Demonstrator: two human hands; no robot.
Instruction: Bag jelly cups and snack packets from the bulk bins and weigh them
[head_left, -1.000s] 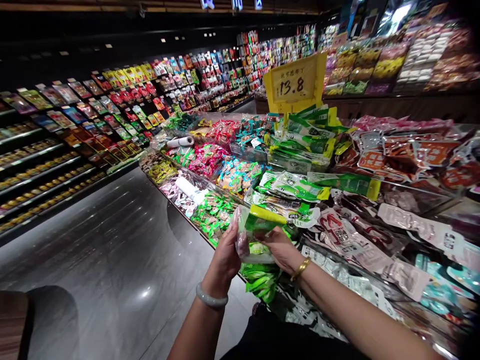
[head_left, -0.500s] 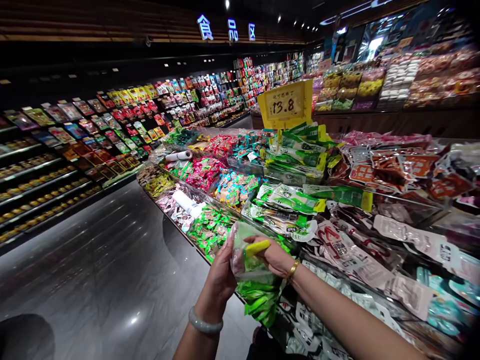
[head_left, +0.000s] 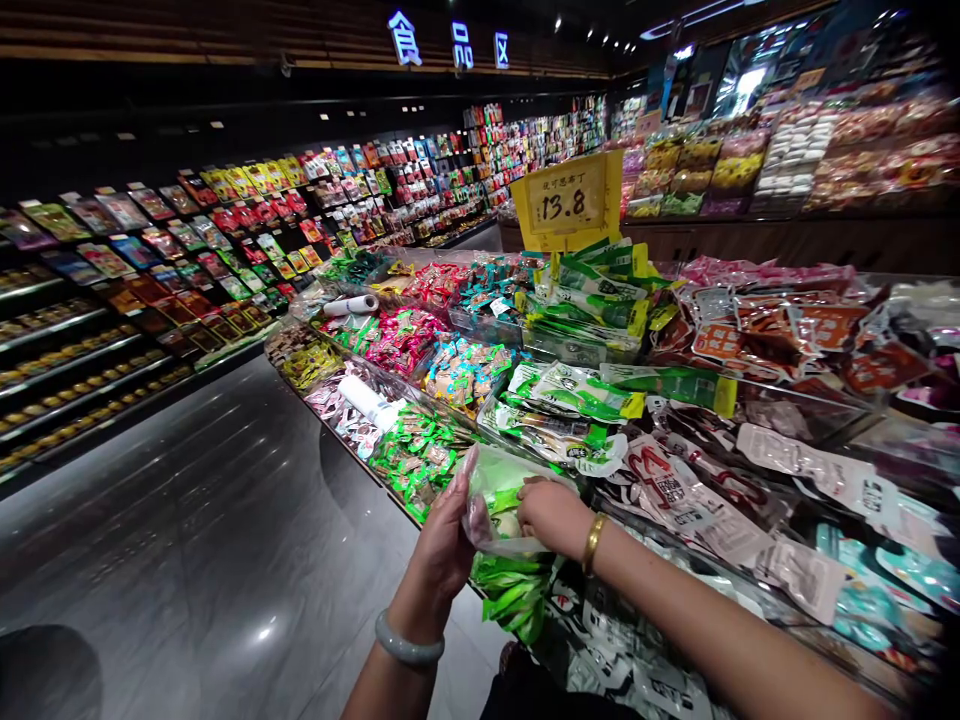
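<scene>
A clear plastic bag (head_left: 491, 470) is gripped at its left side by my left hand (head_left: 442, 540), fingers upright along the film and partly hidden by it. Green packets (head_left: 514, 590) fill its lower part. My right hand (head_left: 551, 515) reaches into the bag's mouth from the right, with its fingers curled. Green film shows by its fingertips, but whether they hold it is hidden. Behind the bag lie small green-wrapped snacks (head_left: 420, 460) in a compartment. Long green and white snack packets (head_left: 577, 390) lie just beyond my right hand.
A yellow price sign (head_left: 566, 200) reading 13.8 rises from the display. White plastic rolls (head_left: 367, 400) lie among the snacks. White and brown packets (head_left: 690, 490) fill the right side. Stocked wall shelves (head_left: 247, 240) stand beyond the grey floor (head_left: 187, 520) at left.
My right hand has pushed deeper into the bag. The yellow-ended green packet it held no longer shows its yellow end. My left hand keeps its hold.
</scene>
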